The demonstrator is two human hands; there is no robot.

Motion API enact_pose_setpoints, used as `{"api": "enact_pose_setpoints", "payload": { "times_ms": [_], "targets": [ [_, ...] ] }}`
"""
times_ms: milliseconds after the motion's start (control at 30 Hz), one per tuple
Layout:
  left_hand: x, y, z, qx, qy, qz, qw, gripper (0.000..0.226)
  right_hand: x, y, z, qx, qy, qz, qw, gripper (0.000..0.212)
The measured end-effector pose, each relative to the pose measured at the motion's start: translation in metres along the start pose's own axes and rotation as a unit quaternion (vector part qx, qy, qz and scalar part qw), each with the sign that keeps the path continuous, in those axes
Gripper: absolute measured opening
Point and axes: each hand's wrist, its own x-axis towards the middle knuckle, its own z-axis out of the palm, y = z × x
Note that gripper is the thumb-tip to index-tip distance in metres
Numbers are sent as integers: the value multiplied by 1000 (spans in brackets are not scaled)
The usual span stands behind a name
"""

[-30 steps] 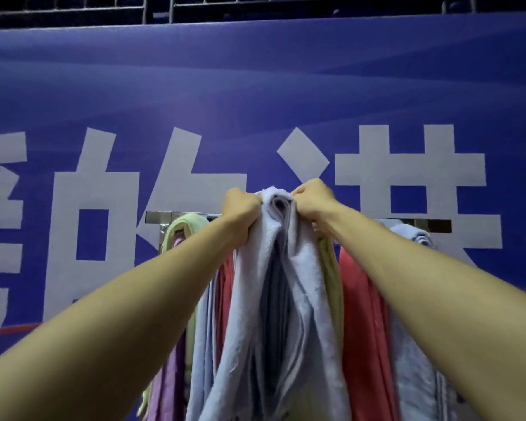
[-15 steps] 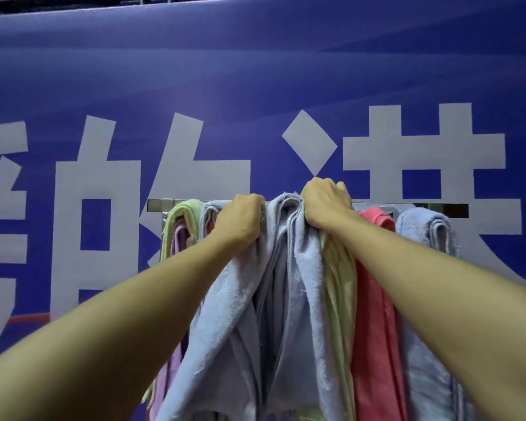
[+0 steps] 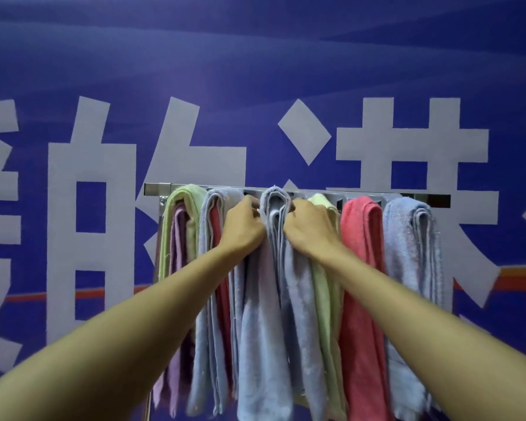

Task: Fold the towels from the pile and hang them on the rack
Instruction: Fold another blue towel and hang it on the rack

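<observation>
A folded light-blue towel (image 3: pixel 275 208) hangs over the silver rack bar (image 3: pixel 157 188) near its middle. My left hand (image 3: pixel 244 226) grips its left side just below the bar, and my right hand (image 3: pixel 305 227) grips its right side at the same height. Both arms reach up from the bottom corners. The towel's two halves hang down between my forearms.
Several other folded towels hang on the same bar: a green one (image 3: pixel 179 226) at the left, a blue one (image 3: pixel 207 238), a pale green one (image 3: pixel 322 268), a coral one (image 3: pixel 360 253) and a blue one (image 3: pixel 407 238) at the right. A blue banner (image 3: pixel 255 71) with large white characters stands behind.
The light-blue towel has come down from above the bar onto it. My hands have slid from its top fold to its sides. The camera has tilted down.
</observation>
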Motion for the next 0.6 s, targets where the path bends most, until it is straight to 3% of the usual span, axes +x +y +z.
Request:
{"api": "enact_pose_setpoints", "payload": {
  "times_ms": [167,300,433,500,600],
  "targets": [
    [-44,-6,4,-42,-85,-60,994,29,-35,5,46,175,-140,151,963,41],
    [-82,-32,18,-107,-155,-69,980,37,-60,8,77,326,-142,218,909,78],
    [-133,-61,45,-241,-230,-57,941,49,-86,19,89,394,-153,264,867,77],
    [-147,-80,63,-198,-236,-93,947,52,-92,28,101,405,-170,297,848,87],
    [-143,-87,77,-174,-211,-225,935,51,-102,39,109,405,-166,356,825,116]
  ]
}}
